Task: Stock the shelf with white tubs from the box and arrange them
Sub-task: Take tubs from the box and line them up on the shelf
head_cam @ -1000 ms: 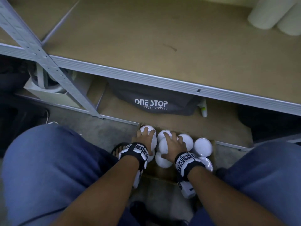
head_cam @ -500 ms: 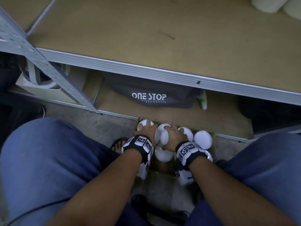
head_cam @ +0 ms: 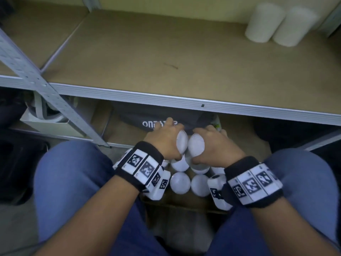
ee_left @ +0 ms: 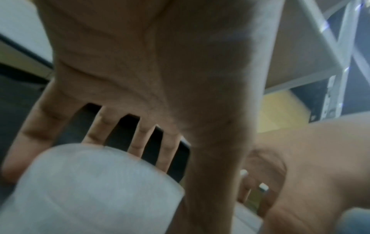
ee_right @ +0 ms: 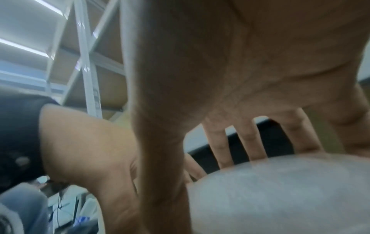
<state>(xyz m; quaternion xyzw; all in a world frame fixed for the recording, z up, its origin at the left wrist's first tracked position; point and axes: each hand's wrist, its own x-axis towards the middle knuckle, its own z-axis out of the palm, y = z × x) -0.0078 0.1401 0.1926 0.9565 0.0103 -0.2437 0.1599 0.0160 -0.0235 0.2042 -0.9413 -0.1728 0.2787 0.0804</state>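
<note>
Left hand (head_cam: pixel 166 139) wrapped around one white tub (head_cam: pixel 181 143), right hand (head_cam: pixel 214 145) wrapped around another tub (head_cam: pixel 196 145) touching it, more tubs (head_cam: pixel 180 182) in the box (head_cam: pixel 177 200) below both hands, shelf (head_cam: pixel 166 52) beyond them

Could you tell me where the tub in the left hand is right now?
In the head view, the left hand grips its tub above the box, beside the right hand's tub.

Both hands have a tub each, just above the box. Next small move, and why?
Probably carry both up and forward onto the shelf board. The left hand grips one tub, the right hand another, both clear of the box; two white tubs already stand at the back right.
</note>
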